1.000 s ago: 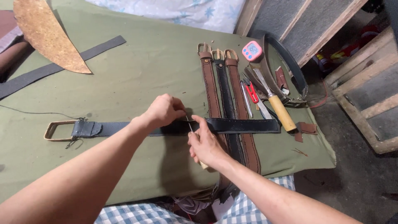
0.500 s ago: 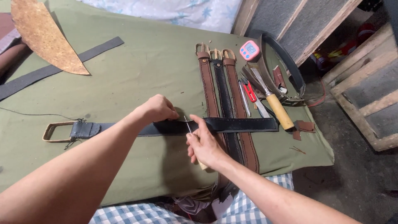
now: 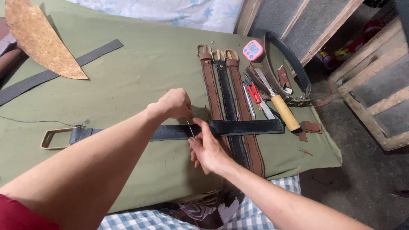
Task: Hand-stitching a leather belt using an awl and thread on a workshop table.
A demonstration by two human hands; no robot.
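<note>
A black leather belt [image 3: 245, 126] lies across the green cloth [image 3: 128, 85], with a brass buckle [image 3: 53, 138] at its left end. My left hand [image 3: 174, 104] pinches a thin needle [image 3: 190, 127] just above the belt's middle. Directly below it, my right hand [image 3: 208, 147] rests on the belt and holds a pale wooden-handled tool whose tip meets the strap. The belt crosses over three finished belts [image 3: 226, 98], two brown and one black, lying lengthwise.
To the right lie a wooden-handled knife [image 3: 279, 106], red-handled snips [image 3: 254, 93], a pink digital timer [image 3: 253, 50], a curved black strap [image 3: 294, 64] and brown leather scraps [image 3: 311, 127]. A tan leather piece [image 3: 38, 38] and a black strip [image 3: 55, 72] are at far left. The cloth's right edge drops off.
My left hand has lifted slightly up and back from the belt with the needle. The right hand stays pressed on the strap.
</note>
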